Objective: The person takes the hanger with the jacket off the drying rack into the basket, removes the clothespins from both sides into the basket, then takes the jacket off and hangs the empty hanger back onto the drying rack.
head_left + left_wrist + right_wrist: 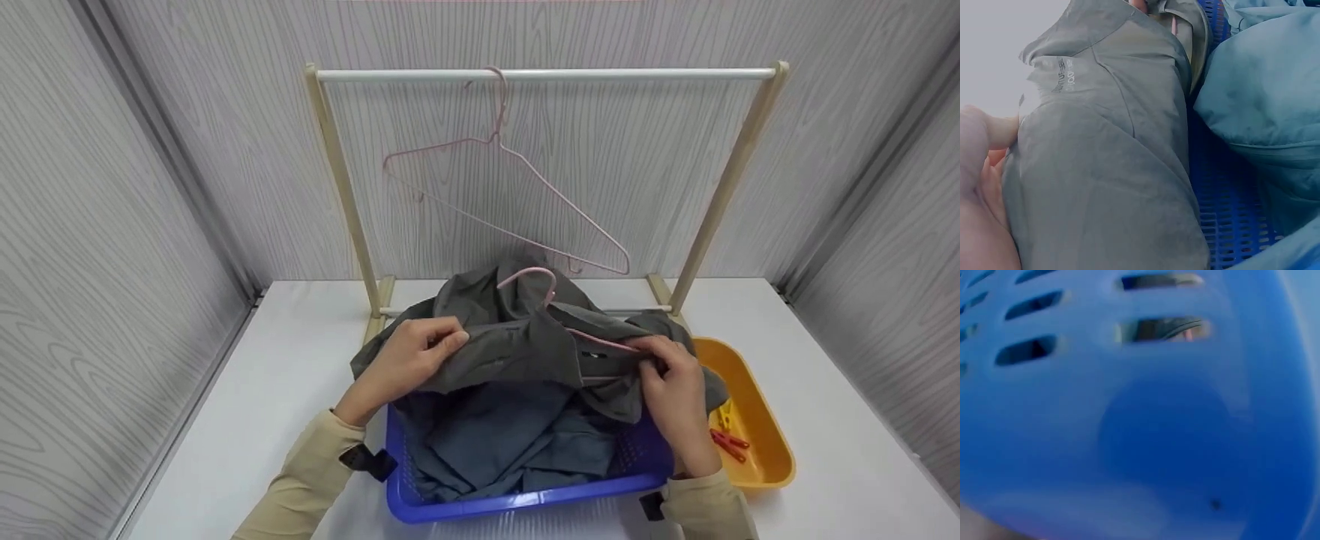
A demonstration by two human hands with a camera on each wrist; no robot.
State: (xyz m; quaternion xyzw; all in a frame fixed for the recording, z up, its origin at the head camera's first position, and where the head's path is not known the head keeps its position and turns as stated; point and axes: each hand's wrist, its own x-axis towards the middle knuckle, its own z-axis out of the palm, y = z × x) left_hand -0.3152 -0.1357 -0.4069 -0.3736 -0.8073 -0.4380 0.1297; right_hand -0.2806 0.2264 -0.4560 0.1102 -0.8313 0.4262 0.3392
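Note:
Across the top of the blue basket lies a dark grey jacket [510,360], with small printed lettering visible in the left wrist view. A pink hanger [600,340] sits partly inside it, its hook standing up from the neck opening and one arm showing at the right. My left hand [409,360] pinches the jacket's left part between thumb and curled fingers. On the other side, my right hand [671,390] grips the fabric near the end of the hanger's arm. The basket's blue perforated wall [1157,410] fills the right wrist view and hides that hand.
A second pink hanger [566,201] hangs bare from the white bar [637,74] of a wooden-legged rack. Dark blue clothing [487,435] fills the blue basket [529,500]. At the right, a yellow tray [780,457] holds red clothespins [729,444] and a yellow one.

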